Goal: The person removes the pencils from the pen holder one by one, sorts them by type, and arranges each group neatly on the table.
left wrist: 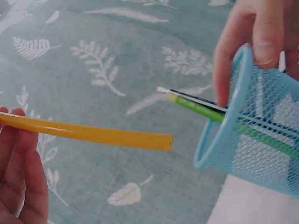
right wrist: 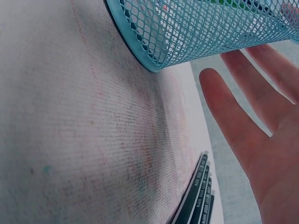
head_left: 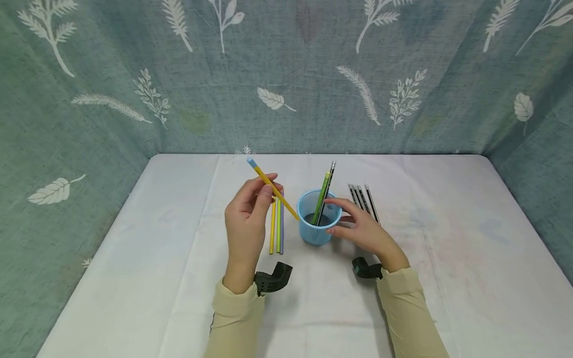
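My left hand (head_left: 246, 219) pinches a yellow pencil (head_left: 286, 205) between thumb and fingers. The pencil slants, its blue end up to the left and its lower end close to the cup's left rim. In the left wrist view, a gap shows between the yellow pencil (left wrist: 117, 135) and the cup. A light blue mesh pencil cup (head_left: 316, 235) stands upright on the table. Inside it lean a green pencil (head_left: 322, 196) and a black pencil (head_left: 332, 170). My right hand (head_left: 369, 231) holds the cup's right side by its rim, with thumb and fingers around the edge.
Left of the cup lie a yellow pencil (head_left: 272, 231), a light green pencil (head_left: 278, 231) and a purple pencil (head_left: 282, 231), side by side. Several black pencils (right wrist: 198, 193) lie right of it, behind my right hand. A leaf-patterned curtain (head_left: 304, 74) borders the white table (head_left: 134, 273).
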### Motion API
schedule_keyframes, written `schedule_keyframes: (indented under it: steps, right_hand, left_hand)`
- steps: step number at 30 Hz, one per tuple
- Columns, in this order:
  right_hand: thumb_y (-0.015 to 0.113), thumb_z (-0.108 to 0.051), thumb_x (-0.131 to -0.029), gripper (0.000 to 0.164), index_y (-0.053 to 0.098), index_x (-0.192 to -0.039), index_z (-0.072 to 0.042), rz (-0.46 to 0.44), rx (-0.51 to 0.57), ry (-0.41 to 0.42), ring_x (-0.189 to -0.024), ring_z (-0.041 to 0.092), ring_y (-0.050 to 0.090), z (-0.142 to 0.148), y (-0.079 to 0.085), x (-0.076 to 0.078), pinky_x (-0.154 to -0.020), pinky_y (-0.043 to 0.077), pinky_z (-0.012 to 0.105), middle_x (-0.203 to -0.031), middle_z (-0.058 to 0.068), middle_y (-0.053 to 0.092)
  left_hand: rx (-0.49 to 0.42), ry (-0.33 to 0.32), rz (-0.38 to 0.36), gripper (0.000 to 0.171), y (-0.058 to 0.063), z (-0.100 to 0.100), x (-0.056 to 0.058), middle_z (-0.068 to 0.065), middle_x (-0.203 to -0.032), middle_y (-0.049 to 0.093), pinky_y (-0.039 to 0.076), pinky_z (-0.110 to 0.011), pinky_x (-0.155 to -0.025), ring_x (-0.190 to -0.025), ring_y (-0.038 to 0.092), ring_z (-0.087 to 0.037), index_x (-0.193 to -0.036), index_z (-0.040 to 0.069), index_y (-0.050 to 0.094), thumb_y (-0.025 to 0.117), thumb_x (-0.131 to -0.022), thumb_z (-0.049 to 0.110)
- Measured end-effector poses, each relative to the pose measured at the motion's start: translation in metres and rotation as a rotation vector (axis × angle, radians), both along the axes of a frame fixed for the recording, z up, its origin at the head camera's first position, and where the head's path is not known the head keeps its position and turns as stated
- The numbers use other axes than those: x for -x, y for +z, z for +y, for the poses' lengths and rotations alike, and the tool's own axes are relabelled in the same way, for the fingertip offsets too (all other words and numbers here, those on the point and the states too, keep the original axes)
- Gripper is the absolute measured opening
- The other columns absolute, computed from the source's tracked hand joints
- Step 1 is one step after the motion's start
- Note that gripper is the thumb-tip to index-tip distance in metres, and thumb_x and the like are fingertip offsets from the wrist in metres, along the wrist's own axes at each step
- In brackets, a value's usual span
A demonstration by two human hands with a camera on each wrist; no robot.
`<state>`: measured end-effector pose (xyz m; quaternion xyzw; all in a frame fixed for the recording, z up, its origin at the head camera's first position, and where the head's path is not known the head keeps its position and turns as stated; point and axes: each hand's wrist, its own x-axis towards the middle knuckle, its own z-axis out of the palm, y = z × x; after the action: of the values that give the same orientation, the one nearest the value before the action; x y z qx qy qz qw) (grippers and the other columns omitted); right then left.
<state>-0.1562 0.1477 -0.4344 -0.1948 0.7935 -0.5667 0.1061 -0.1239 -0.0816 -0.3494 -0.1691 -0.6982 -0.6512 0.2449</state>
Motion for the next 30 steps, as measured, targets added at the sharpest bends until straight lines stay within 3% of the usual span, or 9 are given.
schedule_keyframes:
  steps: [3, 7, 10, 18, 24, 30]
  right_hand:
    - [0.068, -0.014, -0.080, 0.060, 0.040, -0.133, -0.014, -0.004, -0.014, -0.010, -0.113, 0.039, 0.043, -0.003, 0.013, -0.005, -0.092, 0.035, 0.049, -0.137, 0.005, 0.033]
    - [0.067, -0.015, -0.080, 0.061, 0.039, -0.134, -0.015, -0.012, -0.030, -0.015, -0.113, 0.038, 0.044, -0.003, 0.018, -0.006, -0.092, 0.036, 0.048, -0.138, 0.004, 0.032]
    - [0.067, -0.017, -0.080, 0.060, 0.039, -0.134, -0.017, -0.016, -0.022, -0.011, -0.114, 0.039, 0.043, -0.003, 0.017, -0.004, -0.092, 0.035, 0.048, -0.139, 0.004, 0.031]
    - [0.068, -0.035, -0.077, 0.060, 0.039, -0.130, -0.037, -0.014, -0.050, -0.038, -0.112, 0.027, 0.047, 0.002, -0.007, 0.005, -0.090, 0.039, 0.044, -0.137, -0.010, 0.031]
    - [0.067, -0.041, -0.076, 0.061, 0.039, -0.130, -0.039, -0.010, -0.061, -0.057, -0.111, 0.026, 0.049, 0.003, -0.012, 0.004, -0.089, 0.039, 0.044, -0.137, -0.013, 0.030]
    - [0.068, -0.038, -0.077, 0.061, 0.039, -0.130, -0.036, -0.003, -0.059, -0.052, -0.111, 0.028, 0.048, 0.003, -0.013, 0.003, -0.090, 0.038, 0.045, -0.138, -0.010, 0.031]
  left_hand:
    - [0.004, 0.044, 0.015, 0.020, -0.002, -0.004, 0.003, -0.007, -0.089, 0.062, 0.049, -0.032, -0.073, -0.083, 0.060, -0.022, -0.106, 0.006, 0.063, 0.052, -0.091, 0.013]
    - [0.038, 0.094, -0.006, 0.022, 0.004, -0.005, 0.001, -0.008, -0.093, 0.061, 0.049, -0.031, -0.072, -0.082, 0.058, -0.018, -0.106, 0.000, 0.062, 0.051, -0.091, 0.013]
    - [0.059, 0.120, -0.029, 0.022, 0.008, -0.007, 0.000, -0.012, -0.093, 0.061, 0.049, -0.029, -0.072, -0.082, 0.057, -0.019, -0.105, -0.004, 0.061, 0.051, -0.091, 0.010]
    - [0.153, 0.225, -0.079, 0.022, 0.000, -0.018, 0.004, -0.009, -0.090, 0.062, 0.047, -0.023, -0.070, -0.080, 0.057, -0.018, -0.105, 0.001, 0.064, 0.053, -0.090, 0.014]
    - [0.224, 0.314, -0.063, 0.023, -0.024, -0.030, 0.019, 0.002, -0.088, 0.062, 0.045, -0.024, -0.071, -0.080, 0.057, -0.009, -0.104, 0.013, 0.067, 0.055, -0.089, 0.026]
    - [0.243, 0.346, -0.106, 0.026, -0.048, -0.038, 0.031, 0.009, -0.086, 0.061, 0.047, -0.027, -0.068, -0.077, 0.056, -0.007, -0.105, 0.022, 0.067, 0.054, -0.088, 0.037]
